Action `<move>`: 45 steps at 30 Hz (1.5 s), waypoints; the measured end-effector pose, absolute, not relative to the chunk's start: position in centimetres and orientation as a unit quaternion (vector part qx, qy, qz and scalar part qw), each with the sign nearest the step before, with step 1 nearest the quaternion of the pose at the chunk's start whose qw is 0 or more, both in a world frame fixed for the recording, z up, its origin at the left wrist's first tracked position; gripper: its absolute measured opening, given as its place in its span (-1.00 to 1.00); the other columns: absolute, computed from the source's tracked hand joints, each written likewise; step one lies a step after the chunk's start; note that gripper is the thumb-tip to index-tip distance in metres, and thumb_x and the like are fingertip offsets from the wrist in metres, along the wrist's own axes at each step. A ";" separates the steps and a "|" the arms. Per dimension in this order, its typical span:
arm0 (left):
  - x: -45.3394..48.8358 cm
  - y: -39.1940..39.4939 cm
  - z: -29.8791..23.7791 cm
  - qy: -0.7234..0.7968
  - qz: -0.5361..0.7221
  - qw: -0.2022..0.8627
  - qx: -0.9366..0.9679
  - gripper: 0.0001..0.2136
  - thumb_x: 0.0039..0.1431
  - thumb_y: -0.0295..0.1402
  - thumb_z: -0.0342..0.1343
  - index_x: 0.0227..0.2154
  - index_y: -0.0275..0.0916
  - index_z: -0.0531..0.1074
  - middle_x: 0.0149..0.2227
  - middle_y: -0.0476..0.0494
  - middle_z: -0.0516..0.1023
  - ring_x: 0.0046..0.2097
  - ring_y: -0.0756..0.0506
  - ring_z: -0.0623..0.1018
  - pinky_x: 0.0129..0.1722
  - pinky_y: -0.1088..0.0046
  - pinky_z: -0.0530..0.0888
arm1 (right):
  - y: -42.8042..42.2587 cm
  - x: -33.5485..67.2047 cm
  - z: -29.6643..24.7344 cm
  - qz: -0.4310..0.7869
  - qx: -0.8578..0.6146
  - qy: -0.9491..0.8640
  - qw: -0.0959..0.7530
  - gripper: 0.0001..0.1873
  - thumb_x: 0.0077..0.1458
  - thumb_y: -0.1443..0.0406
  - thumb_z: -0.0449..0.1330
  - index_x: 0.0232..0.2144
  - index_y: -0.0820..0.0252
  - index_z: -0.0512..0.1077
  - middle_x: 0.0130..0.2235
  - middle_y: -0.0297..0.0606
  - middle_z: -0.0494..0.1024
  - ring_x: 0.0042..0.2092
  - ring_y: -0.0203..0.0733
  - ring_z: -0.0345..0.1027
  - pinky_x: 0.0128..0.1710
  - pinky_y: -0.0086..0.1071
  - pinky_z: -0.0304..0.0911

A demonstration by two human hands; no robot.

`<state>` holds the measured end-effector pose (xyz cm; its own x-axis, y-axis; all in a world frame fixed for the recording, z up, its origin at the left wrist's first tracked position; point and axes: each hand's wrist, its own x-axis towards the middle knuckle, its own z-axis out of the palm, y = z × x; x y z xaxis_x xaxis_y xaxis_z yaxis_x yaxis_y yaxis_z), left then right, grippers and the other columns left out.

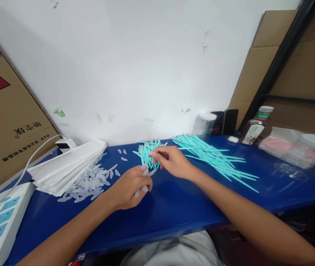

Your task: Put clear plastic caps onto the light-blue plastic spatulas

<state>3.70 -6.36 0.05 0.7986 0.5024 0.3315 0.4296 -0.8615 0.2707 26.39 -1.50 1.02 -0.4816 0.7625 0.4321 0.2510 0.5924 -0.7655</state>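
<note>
My left hand (134, 186) is closed around several small translucent plastic caps (144, 188), which stick out between its fingers and past its thumb. Just up and to the right, my right hand (172, 159) has its thumb and fingertips pinched together. Whatever it holds, if anything, is hidden. Behind both hands lies a heap of turquoise pointed sticks (144, 150), some with translucent caps on their ends. A second heap of long thin turquoise sticks (210, 154) spreads out right of my right hand. Loose translucent caps (87, 183) are piled left of my left hand.
White plastic bags (65, 170) lie stacked beside the caps on the blue table (174, 214). A power strip (0, 221) and a small white device (65, 145) are at left. Along the right stand a clear jar (206, 125), a dark phone (230, 122), a bottle (254, 127) and a pink-filled package (287, 147).
</note>
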 end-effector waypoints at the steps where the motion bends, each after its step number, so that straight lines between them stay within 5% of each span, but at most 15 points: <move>1: 3.4 -6.1 0.2 0.256 0.200 0.087 0.942 -0.71 0.38 -0.35 -0.16 -0.35 -0.20 0.45 -0.37 -0.15 0.49 -0.29 -0.18 0.37 -0.21 0.23 0.27 | -1.2 26.6 0.9 0.278 -0.336 -0.813 0.385 -0.62 0.42 0.14 0.11 -0.37 0.23 0.53 -0.40 -0.31 0.58 -0.44 -0.31 0.35 -0.36 -0.40 0.20; 6: 1.8 -4.9 0.8 0.320 0.216 0.075 0.919 -0.65 0.41 -0.32 -0.19 -0.37 -0.20 0.49 -0.38 -0.16 0.51 -0.27 -0.19 0.36 -0.21 0.24 0.23 | -1.0 26.6 -0.3 0.197 -0.329 -0.889 0.249 -0.81 0.33 0.23 0.24 -0.26 0.22 0.58 -0.38 -0.30 0.57 -0.38 -0.28 0.34 -0.35 -0.40 0.08; 10: 1.7 -4.6 0.7 0.336 0.206 0.078 0.916 -0.62 0.42 -0.30 -0.21 -0.36 -0.22 0.50 -0.37 -0.16 0.52 -0.27 -0.18 0.36 -0.22 0.24 0.23 | -1.7 25.6 -1.7 0.220 -0.281 -0.916 0.181 -0.68 0.22 0.13 0.37 -0.08 0.21 0.56 -0.21 -0.21 0.57 -0.25 -0.20 0.39 -0.28 -0.39 0.15; 18: 1.8 -4.7 0.3 0.330 0.214 0.072 0.917 -0.66 0.39 -0.34 -0.17 -0.39 -0.22 0.48 -0.40 -0.14 0.47 -0.27 -0.18 0.35 -0.22 0.26 0.23 | -1.6 24.8 -2.9 0.244 -0.278 -0.913 0.170 -0.83 0.23 0.23 0.36 -0.24 0.21 0.52 -0.20 -0.21 0.56 -0.21 -0.19 0.41 -0.25 -0.40 0.19; 22: 1.9 -4.6 0.3 0.315 0.212 0.073 0.922 -0.70 0.36 -0.38 -0.14 -0.38 -0.21 0.47 -0.37 -0.14 0.49 -0.26 -0.18 0.37 -0.20 0.27 0.24 | -0.9 25.9 -1.2 0.216 -0.328 -0.884 0.254 -0.80 0.34 0.25 0.22 -0.33 0.21 0.53 -0.35 -0.27 0.55 -0.32 -0.24 0.37 -0.31 -0.40 0.13; 26: 2.8 -5.2 -0.1 0.262 0.199 0.066 0.942 -0.74 0.33 -0.41 -0.13 -0.36 -0.21 0.46 -0.38 -0.12 0.49 -0.31 -0.15 0.37 -0.22 0.27 0.25 | -0.9 26.2 0.6 0.337 -0.343 -0.783 0.394 -0.60 0.39 0.09 0.14 -0.36 0.25 0.54 -0.47 -0.30 0.51 -0.42 -0.27 0.33 -0.40 -0.41 0.15; 30: 4.1 -6.1 -0.7 0.225 0.194 0.062 0.953 -0.82 0.27 -0.44 -0.07 -0.36 -0.22 0.43 -0.37 -0.12 0.49 -0.29 -0.15 0.41 -0.20 0.28 0.29 | -2.0 25.4 0.9 0.461 -0.281 -0.753 0.376 -0.56 0.18 -0.04 0.34 -0.29 0.26 0.59 -0.43 -0.28 0.58 -0.47 -0.32 0.28 -0.50 -0.45 0.12; 36: 4.3 -6.4 -0.9 0.234 0.185 0.057 0.953 -0.81 0.28 -0.41 -0.07 -0.36 -0.21 0.44 -0.36 -0.14 0.48 -0.29 -0.17 0.42 -0.24 0.28 0.29 | -2.4 25.6 1.1 0.446 -0.287 -0.763 0.370 -0.63 0.11 0.03 0.42 -0.33 0.27 0.62 -0.57 -0.45 0.39 -0.58 -0.45 -0.08 -0.58 -0.44 -0.14; 42: 4.2 -6.0 -0.8 0.247 0.173 0.063 0.951 -0.76 0.31 -0.38 -0.12 -0.38 -0.21 0.43 -0.38 -0.13 0.49 -0.32 -0.16 0.42 -0.23 0.26 0.29 | -2.4 26.4 1.7 0.382 -0.267 -0.801 0.375 -0.82 0.18 0.23 0.39 -0.23 0.23 0.66 -0.51 -0.43 0.47 -0.55 -0.43 -0.05 -0.54 -0.44 -0.05; 45: 4.2 -6.0 -0.8 0.246 0.167 0.069 0.952 -0.77 0.33 -0.37 -0.11 -0.38 -0.20 0.42 -0.40 -0.11 0.50 -0.34 -0.16 0.42 -0.22 0.26 0.29 | -2.7 26.3 1.8 0.339 -0.236 -0.827 0.383 -0.91 0.22 0.31 0.35 -0.31 0.20 0.67 -0.43 -0.35 0.60 -0.52 -0.40 0.16 -0.51 -0.45 0.05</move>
<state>4.24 -5.99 -0.84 0.8227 0.4923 0.2841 0.4462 -0.8690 0.2137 26.33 -2.69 1.85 -0.5960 0.6491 0.4728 0.1309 0.6594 -0.7403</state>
